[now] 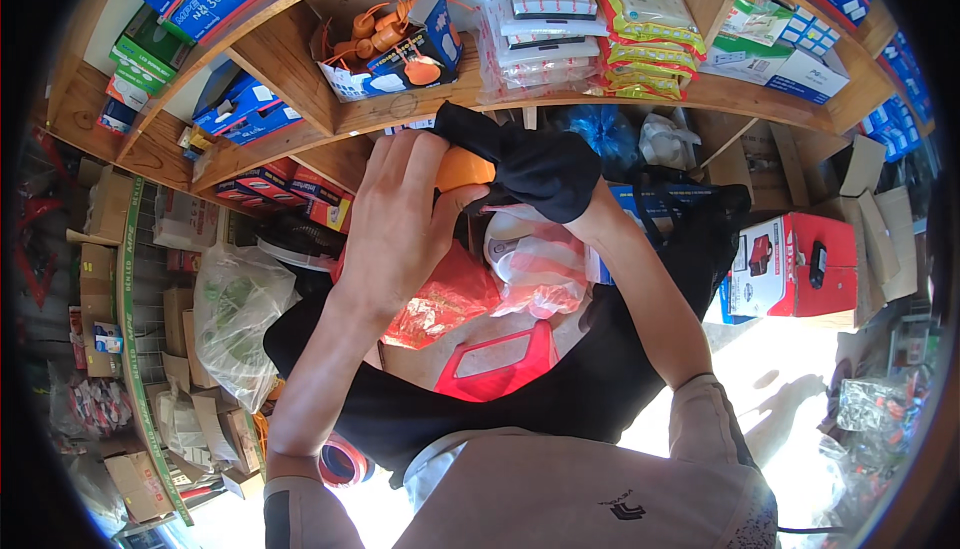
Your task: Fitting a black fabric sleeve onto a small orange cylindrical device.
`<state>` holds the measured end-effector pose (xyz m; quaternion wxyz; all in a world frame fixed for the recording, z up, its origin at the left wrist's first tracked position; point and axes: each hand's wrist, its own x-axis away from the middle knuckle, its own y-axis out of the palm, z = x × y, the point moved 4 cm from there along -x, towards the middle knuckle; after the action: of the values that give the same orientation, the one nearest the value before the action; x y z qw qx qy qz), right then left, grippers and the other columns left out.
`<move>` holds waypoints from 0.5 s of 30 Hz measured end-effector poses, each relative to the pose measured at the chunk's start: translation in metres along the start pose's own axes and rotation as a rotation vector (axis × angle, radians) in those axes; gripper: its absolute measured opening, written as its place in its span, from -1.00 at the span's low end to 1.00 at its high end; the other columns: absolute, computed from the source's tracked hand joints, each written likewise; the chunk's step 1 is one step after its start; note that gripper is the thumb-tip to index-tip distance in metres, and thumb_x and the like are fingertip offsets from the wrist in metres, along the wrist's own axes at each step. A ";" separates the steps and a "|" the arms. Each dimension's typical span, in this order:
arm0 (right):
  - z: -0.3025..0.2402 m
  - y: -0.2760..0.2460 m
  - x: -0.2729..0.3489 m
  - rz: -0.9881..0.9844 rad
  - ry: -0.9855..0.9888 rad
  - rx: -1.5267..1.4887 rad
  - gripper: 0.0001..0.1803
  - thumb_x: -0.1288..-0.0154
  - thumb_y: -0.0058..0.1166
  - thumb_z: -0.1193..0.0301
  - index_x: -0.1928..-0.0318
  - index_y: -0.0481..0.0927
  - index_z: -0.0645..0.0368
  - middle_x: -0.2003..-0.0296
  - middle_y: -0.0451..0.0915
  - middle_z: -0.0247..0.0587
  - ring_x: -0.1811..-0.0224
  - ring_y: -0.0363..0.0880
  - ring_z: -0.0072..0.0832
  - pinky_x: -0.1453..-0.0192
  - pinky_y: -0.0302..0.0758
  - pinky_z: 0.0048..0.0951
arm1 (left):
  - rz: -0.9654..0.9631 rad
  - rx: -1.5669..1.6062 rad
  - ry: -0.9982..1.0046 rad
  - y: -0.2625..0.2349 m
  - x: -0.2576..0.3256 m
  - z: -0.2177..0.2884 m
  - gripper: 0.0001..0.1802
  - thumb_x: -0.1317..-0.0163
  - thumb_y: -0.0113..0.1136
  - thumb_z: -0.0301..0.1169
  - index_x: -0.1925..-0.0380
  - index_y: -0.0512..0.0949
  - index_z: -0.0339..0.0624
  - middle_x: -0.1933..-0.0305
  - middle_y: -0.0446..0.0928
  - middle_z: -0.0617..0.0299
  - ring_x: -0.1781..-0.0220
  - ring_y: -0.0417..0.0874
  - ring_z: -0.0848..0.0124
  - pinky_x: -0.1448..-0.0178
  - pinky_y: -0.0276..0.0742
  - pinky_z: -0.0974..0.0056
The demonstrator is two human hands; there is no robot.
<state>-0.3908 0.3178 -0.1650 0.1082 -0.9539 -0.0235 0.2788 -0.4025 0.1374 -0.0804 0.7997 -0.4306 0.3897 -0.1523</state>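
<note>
My left hand point(392, 204) is raised in front of the lower shelf, its fingers together and its thumb bent against a smooth orange object point(465, 169). The kind of that object does not show, as my left hand and dark fabric hide part of it. Black cloth point(545, 164) covers my right hand from the wrist up, like a glove or a wrapped rag, and reaches over the orange object's top. The fingers of my right hand are hidden under it. Both hands meet at the orange object.
Above stand wooden shelves point(390, 114) with a box of orange corded pieces point(385, 44) and stacked plastic packets point(545, 29). Below my hands are a red bag point(440, 299), a striped plastic bag point(545, 274) and a red plastic stool point(500, 361). A red-and-white carton point(795, 267) stands at right.
</note>
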 end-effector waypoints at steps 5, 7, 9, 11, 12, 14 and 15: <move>-0.018 0.004 -0.006 0.001 -0.303 0.324 -0.79 -0.09 0.36 0.62 0.22 0.65 0.32 0.32 0.69 -0.06 0.29 0.70 -0.33 0.17 0.61 -0.34 | 0.067 -0.147 0.083 0.006 0.002 -0.009 -0.53 -0.02 0.50 -0.45 0.11 0.45 -0.25 0.18 0.51 0.03 0.09 0.54 -0.03 0.06 0.48 -0.04; -0.019 0.006 -0.006 0.064 -0.265 0.204 -0.82 -0.11 0.32 0.58 0.24 0.65 0.30 0.32 0.68 -0.10 0.27 0.70 -0.32 0.19 0.61 -0.33 | -0.024 -0.149 0.090 0.008 0.000 -0.020 -0.53 -0.05 0.50 -0.44 0.08 0.46 -0.24 0.17 0.54 0.02 0.08 0.56 -0.03 0.00 0.50 -0.03; -0.025 0.005 -0.008 0.093 -0.347 0.299 -0.83 -0.11 0.31 0.56 0.26 0.65 0.28 0.33 0.68 -0.12 0.28 0.70 -0.30 0.19 0.61 -0.34 | -0.086 -0.100 0.013 0.006 0.008 -0.016 -0.54 -0.11 0.48 -0.44 0.05 0.46 -0.25 0.13 0.57 0.01 0.04 0.60 0.01 -0.06 0.52 0.02; -0.024 0.006 -0.007 0.125 -0.422 0.400 -0.85 -0.10 0.29 0.54 0.28 0.65 0.26 0.33 0.68 -0.13 0.28 0.69 -0.28 0.20 0.61 -0.34 | -0.152 -0.046 -0.061 0.014 0.011 -0.015 -0.56 -0.16 0.46 -0.43 0.03 0.46 -0.26 0.09 0.60 0.00 0.00 0.63 0.05 -0.12 0.53 0.08; -0.024 0.009 -0.006 0.140 -0.460 0.382 -0.86 -0.10 0.29 0.54 0.30 0.64 0.26 0.34 0.67 -0.14 0.29 0.68 -0.25 0.21 0.60 -0.35 | -0.098 0.101 -0.135 0.016 0.013 -0.015 -0.55 -0.16 0.48 -0.36 0.04 0.48 -0.28 0.12 0.63 -0.01 0.03 0.66 0.06 -0.10 0.55 0.10; -0.025 0.009 -0.004 0.155 -0.496 0.364 -0.86 -0.10 0.29 0.53 0.32 0.63 0.25 0.34 0.66 -0.14 0.29 0.67 -0.21 0.22 0.59 -0.35 | -0.045 0.249 -0.210 0.018 0.015 -0.019 -0.53 -0.16 0.49 -0.30 0.05 0.50 -0.29 0.15 0.67 -0.02 0.06 0.69 0.06 -0.09 0.57 0.12; -0.024 0.009 -0.005 0.099 -0.434 0.386 -0.87 -0.09 0.29 0.53 0.32 0.62 0.25 0.33 0.66 -0.14 0.29 0.67 -0.20 0.22 0.59 -0.35 | -0.048 0.410 -0.237 0.019 0.014 -0.023 -0.53 -0.19 0.48 -0.29 0.03 0.50 -0.32 0.11 0.68 -0.04 0.03 0.71 0.14 -0.10 0.57 0.17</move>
<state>-0.3822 0.3040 -0.1445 0.2663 -0.8338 0.0539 0.4806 -0.4126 0.1273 -0.1106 0.9067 -0.2831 0.2438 -0.1958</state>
